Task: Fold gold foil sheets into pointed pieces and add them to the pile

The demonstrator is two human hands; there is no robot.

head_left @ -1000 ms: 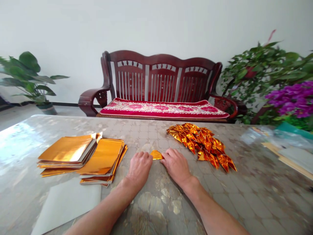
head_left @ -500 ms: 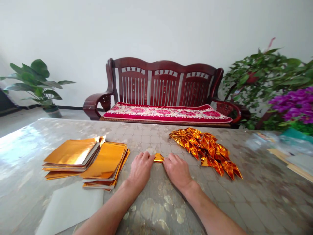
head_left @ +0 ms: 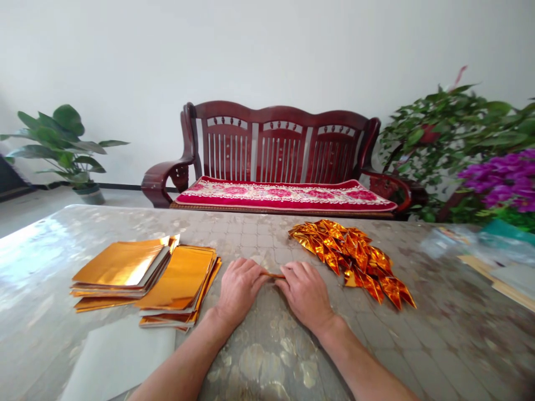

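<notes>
Gold foil point(head_left: 275, 275), thinner-looking than before, perhaps edge-on, pinched by fingers point(head_left: 256, 271) of left hand point(head_left: 238, 287) and right hand point(head_left: 306, 292)

Coppery orange on my folded strip point(head_left: 274, 275), shiny gold across my stacked sheets point(head_left: 117, 262), blazing orange-gold over the foil pile point(head_left: 351, 250)! My worktop point(head_left: 263, 356): grey-brown, gridded, pale-flowered. Now a dark reddish-brown settee point(head_left: 280, 115), crimson cushion point(head_left: 276, 192) patterned pink and white, vivid purple flowers point(head_left: 501, 179)!

Left hand point(head_left: 240, 289) and right hand point(head_left: 308, 292) are hiding the ends of the folded gold foil point(head_left: 274, 275), its creases showing too small to read. Near the table's point(head_left: 434, 345) far edge, right, clear plastic point(head_left: 445, 240) is blurring. Frame is cropping grey sheet point(head_left: 121, 356) and purple flowers point(head_left: 501, 179).
</notes>
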